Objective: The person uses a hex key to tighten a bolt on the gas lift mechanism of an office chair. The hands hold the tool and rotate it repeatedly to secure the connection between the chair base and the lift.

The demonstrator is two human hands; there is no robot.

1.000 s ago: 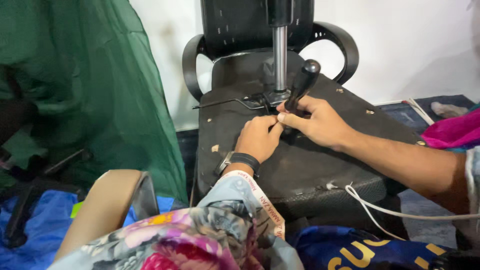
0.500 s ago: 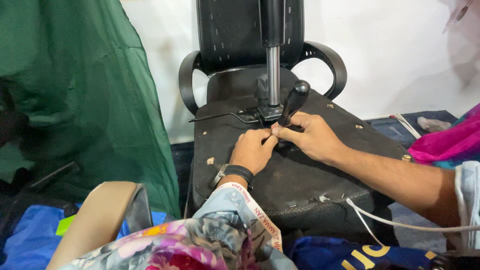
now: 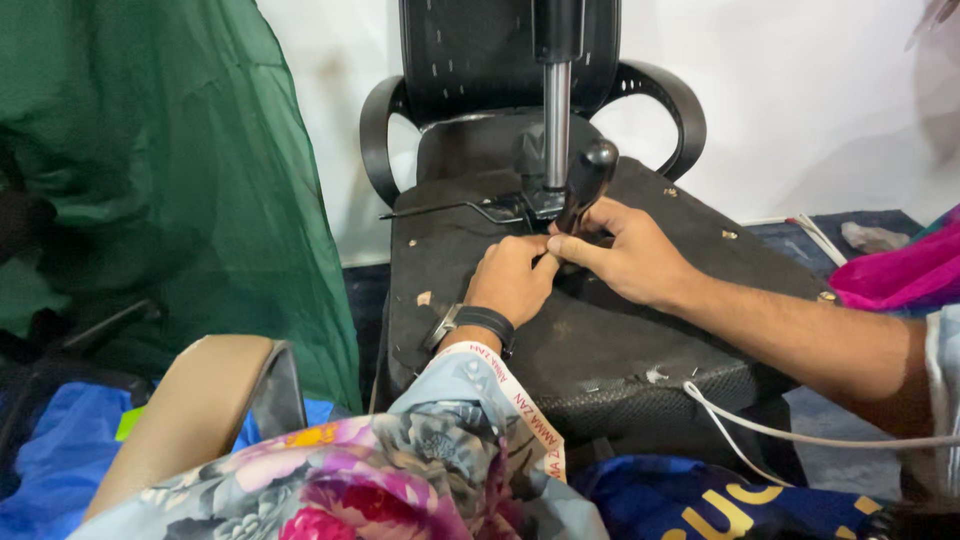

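Change since earlier: both hands have been kept at the same spot under the metal post, and only the view has drifted slightly, so that the chair sits a little more to the right
Left hand: the left hand (image 3: 515,278), with a dark wristband (image 3: 478,322), is curled loosely, fingertips pressed down on the seat base beside the right thumb; whether anything is pinched cannot be told
Right hand: the right hand (image 3: 625,255) is closed around the lower end of a black-handled tool (image 3: 588,180), thumb and forefinger pinched close to its tip
Work spot: the tool tip is set at the foot of the metal post (image 3: 557,125), on the mechanism plate, where a thin black lever (image 3: 440,210) runs off to the left
Doing it well: the tool is judged best kept upright and seated squarely while the part is steadied by the left fingers, so that slipping is avoided
Surface: an upturned office chair (image 3: 600,340), its worn black underside speckled with torn patches, armrests curving behind
Room: a green cloth (image 3: 170,180) hangs on the left, a white wall (image 3: 800,100) stands behind, a white cable (image 3: 760,425) trails at the lower right, floral fabric (image 3: 400,480) lies nearest
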